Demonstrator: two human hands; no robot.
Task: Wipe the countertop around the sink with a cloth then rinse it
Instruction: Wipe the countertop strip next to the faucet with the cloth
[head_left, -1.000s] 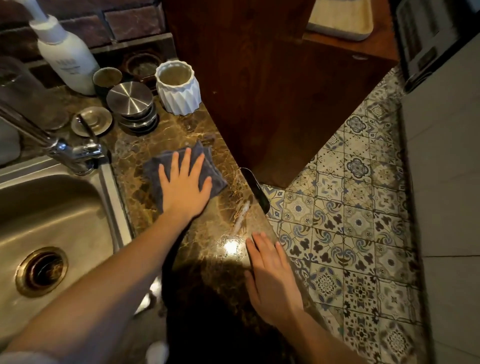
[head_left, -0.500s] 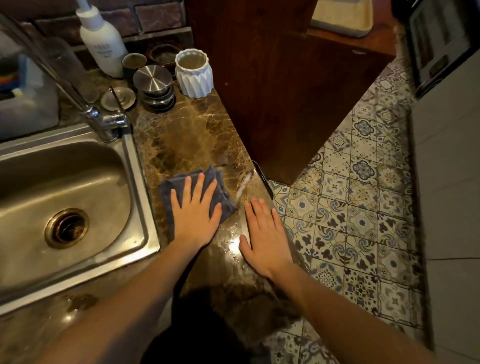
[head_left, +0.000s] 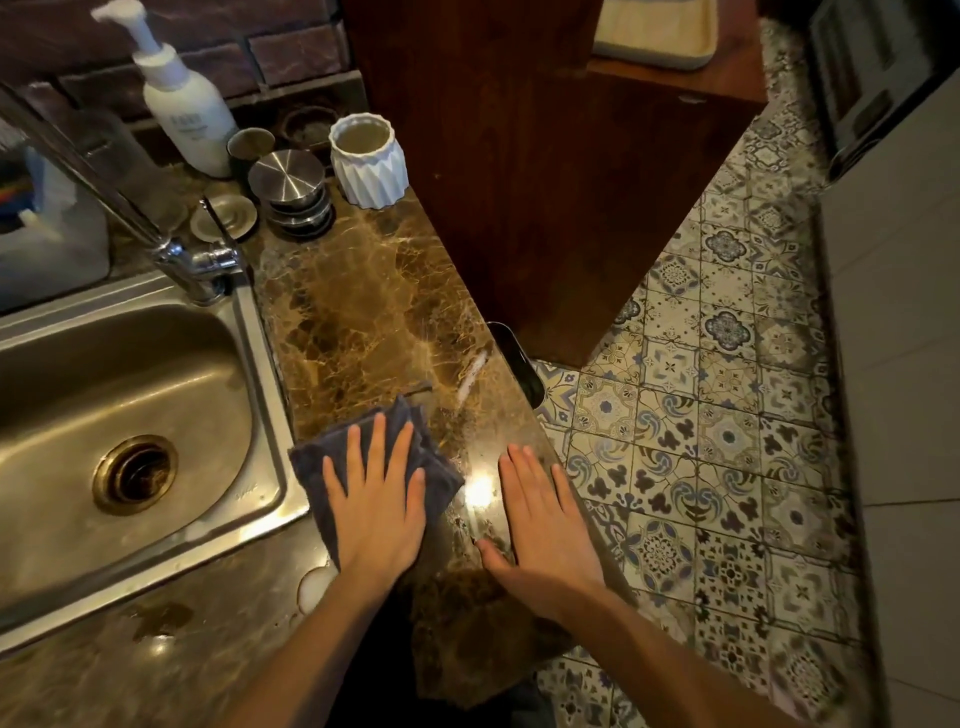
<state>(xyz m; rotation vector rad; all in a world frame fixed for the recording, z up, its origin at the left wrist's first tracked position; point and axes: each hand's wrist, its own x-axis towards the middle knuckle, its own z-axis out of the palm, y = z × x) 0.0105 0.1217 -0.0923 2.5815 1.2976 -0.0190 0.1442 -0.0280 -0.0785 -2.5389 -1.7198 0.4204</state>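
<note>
The cloth (head_left: 311, 460) was a dark slate grey. The tabletop (head_left: 363, 312) was deep brown marble, veined in gold and amber. The sink (head_left: 104, 374) was dull silver steel, its drain ring (head_left: 135, 475) brassy. The pump bottle (head_left: 187, 111) was white, and the cup (head_left: 370, 161) was white with a zigzag fluted pattern. The cabinet (head_left: 545, 182) was dark reddish-brown wood. The floor (head_left: 701, 441) bore cream tiles patterned with blue, grey and black floral motifs. The wall (head_left: 296, 52) was dark reddish brick.

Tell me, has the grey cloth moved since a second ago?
Yes. The cloth, under the left hand, slid toward the person along the sink rim, from beside the faucet to the sink's near corner.
</note>
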